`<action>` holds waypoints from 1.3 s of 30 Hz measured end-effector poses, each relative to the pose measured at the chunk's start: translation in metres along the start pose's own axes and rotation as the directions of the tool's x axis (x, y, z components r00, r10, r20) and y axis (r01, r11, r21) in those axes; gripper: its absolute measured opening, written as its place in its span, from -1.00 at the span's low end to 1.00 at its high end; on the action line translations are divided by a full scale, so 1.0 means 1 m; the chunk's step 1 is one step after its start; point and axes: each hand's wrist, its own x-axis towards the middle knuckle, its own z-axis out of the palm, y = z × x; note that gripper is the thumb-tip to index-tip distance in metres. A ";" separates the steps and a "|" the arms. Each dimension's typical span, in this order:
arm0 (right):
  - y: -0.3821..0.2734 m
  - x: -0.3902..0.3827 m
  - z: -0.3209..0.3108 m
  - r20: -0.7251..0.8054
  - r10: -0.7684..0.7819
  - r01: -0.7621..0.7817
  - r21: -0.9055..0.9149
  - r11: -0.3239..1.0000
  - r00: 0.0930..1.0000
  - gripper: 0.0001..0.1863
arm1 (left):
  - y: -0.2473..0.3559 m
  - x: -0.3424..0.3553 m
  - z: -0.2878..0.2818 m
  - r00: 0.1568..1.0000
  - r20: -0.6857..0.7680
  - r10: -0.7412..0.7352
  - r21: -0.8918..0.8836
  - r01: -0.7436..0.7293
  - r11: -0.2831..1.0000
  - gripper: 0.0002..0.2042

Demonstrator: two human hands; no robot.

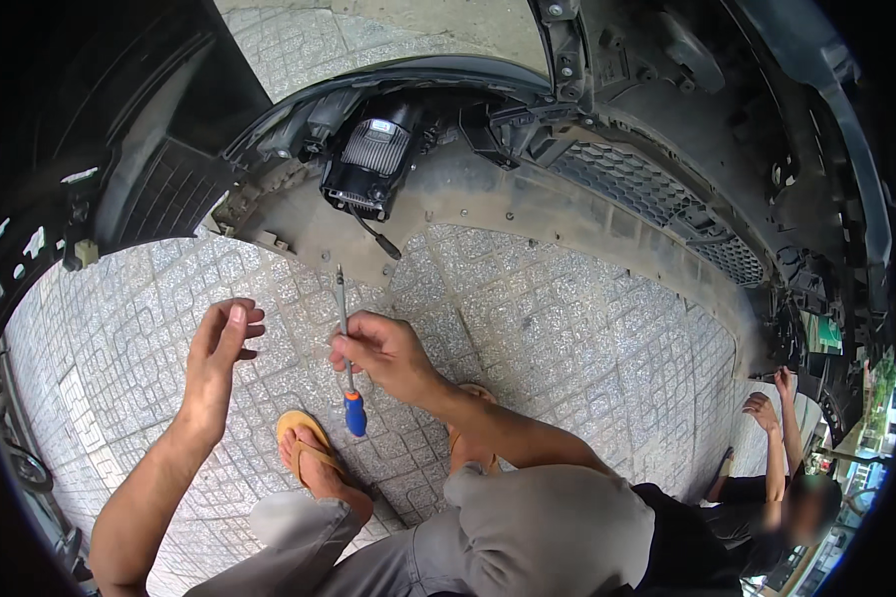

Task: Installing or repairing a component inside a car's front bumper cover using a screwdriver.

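My right hand (378,350) grips a screwdriver (354,416) by its metal shaft, the blue and orange handle hanging below the fingers and the tip pointing up toward a dusty underside panel (468,197) of a car's front end. My left hand (222,348) is raised to the left of it, fingers apart and slightly curled, holding nothing. Above both hands, a black finned unit (370,159) is attached within the bodywork, and a short cable with a black connector (388,246) hangs from it.
Dark bodywork (149,189) arches over the top and sides, with a honeycomb grille (617,179) at upper right. Paving (548,338) lies below; my sandalled foot (309,448) rests on it. At lower right another person (747,527) has both arms raised to the bodywork.
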 end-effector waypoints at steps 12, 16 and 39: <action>0.065 -0.165 -0.158 -0.834 0.162 -0.100 0.128 0.987 0.527 -0.71 | 0.055 0.130 0.133 0.993 0.114 0.008 -0.641 0.067 0.765 -0.14; 0.080 -0.165 -0.168 -0.865 0.193 -0.062 0.185 0.981 0.463 -0.70 | 0.053 0.133 0.138 0.997 0.072 0.007 -0.717 0.047 0.696 -0.22; 0.076 -0.143 -0.170 -0.802 -0.006 -0.459 -0.348 0.817 0.597 -0.56 | 0.056 0.133 0.146 0.999 -0.008 0.038 -0.734 -0.031 0.678 -0.29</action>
